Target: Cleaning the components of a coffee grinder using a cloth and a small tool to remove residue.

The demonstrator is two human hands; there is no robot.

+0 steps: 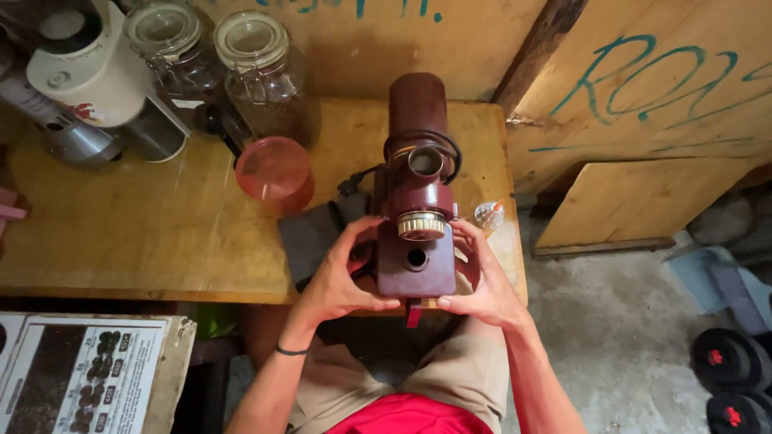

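A dark red electric grinder (416, 201) stands at the front edge of a wooden table (161, 233), its black cord coiled around the top. My left hand (342, 273) grips its left side near the base. My right hand (478, 277) holds its right side, fingers wrapped around the body. A silver ring sits on the grinder's front above a round hole. A small red tab sticks out below the base, over my lap.
A pink translucent cup (275, 170) stands upside down left of the grinder. Two glass jars (261, 68) and a white appliance (88, 72) fill the back left. A dark cloth (314, 233) lies under my left hand. Black dumbbell weights (732, 374) sit on the floor at right.
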